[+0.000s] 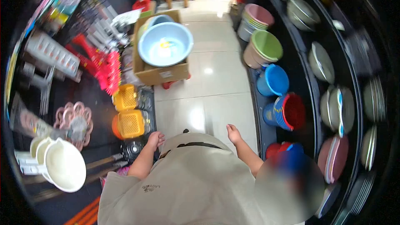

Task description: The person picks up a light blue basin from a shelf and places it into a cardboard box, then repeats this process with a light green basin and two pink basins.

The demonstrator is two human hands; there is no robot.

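My left hand (156, 140) hangs at my left side, close to the shelf edge beside a yellow basket (131, 123). Its fingers are loosely apart with nothing in them. On the other side my right hand (233, 134) is held out over the tiled floor, open and holding nothing. Farther forward, a light blue basin (165, 44) rests on top of a cardboard box (160, 76).
Left shelf: white dippers (65, 165), pink flower-shaped items (75, 121), red brushes (113, 73). Right shelf: blue bucket (273, 80), red-lined buckets (293, 111), green bucket (267, 44), stacked basins (337, 108). The tiled aisle (208, 73) runs between. A blurred round patch covers the lower right.
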